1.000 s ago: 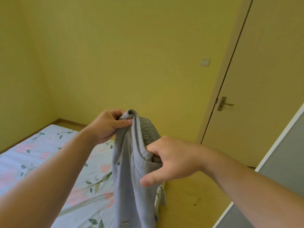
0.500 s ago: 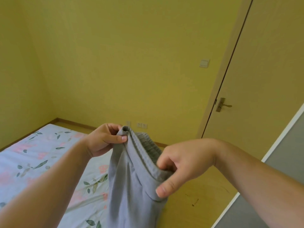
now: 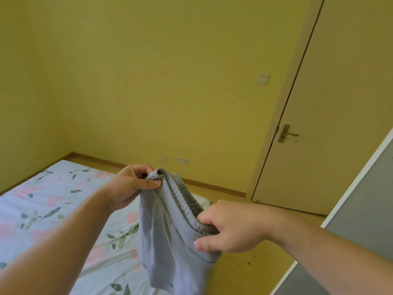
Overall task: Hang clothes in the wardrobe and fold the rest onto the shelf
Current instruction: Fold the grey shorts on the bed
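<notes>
A grey garment with a ribbed elastic waistband (image 3: 170,237) hangs in the air over the bed's edge. My left hand (image 3: 129,186) pinches the far end of the waistband between thumb and fingers. My right hand (image 3: 231,226) grips the near end, fingers curled inside the band and thumb outside. The waistband is stretched between the two hands, and the cloth drops below the frame's bottom edge. No wardrobe interior or shelf shows.
A bed with a floral sheet (image 3: 42,209) fills the lower left. A shut door with a metal handle (image 3: 286,134) stands at the right. A grey panel with a white frame (image 3: 361,209) rises at the far right. Wooden floor (image 3: 255,262) lies between.
Both hands dropped lower and drew apart, stretching the waistband wider. My right hand shifted right along the band.
</notes>
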`<state>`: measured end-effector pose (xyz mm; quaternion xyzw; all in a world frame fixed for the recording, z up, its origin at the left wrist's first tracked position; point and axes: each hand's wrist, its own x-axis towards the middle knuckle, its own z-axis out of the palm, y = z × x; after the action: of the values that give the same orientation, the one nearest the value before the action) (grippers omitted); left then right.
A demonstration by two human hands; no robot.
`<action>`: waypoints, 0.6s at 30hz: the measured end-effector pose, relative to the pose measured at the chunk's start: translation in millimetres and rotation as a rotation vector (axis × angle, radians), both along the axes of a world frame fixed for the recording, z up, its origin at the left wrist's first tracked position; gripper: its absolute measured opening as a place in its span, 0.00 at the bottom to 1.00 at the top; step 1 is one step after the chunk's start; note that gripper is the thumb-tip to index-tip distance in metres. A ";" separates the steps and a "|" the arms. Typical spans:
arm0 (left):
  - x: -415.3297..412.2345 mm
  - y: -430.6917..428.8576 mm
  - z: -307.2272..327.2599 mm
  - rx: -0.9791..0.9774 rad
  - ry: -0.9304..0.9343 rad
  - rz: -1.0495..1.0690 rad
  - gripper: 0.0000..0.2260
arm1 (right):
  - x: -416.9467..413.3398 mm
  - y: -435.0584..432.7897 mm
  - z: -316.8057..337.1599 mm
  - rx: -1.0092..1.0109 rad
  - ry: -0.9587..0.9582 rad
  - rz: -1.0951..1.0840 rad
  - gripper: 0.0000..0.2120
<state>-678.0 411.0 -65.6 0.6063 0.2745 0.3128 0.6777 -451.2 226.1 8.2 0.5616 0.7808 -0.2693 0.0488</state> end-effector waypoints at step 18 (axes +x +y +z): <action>-11.1 13.1 -32.2 -0.079 -0.193 0.294 0.15 | 27.0 61.7 -23.8 0.378 0.133 -0.208 0.16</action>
<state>-689.2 424.2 -97.8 0.4997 0.3057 0.4544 0.6711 -424.2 287.8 -15.6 0.6192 0.7568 -0.1583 -0.1368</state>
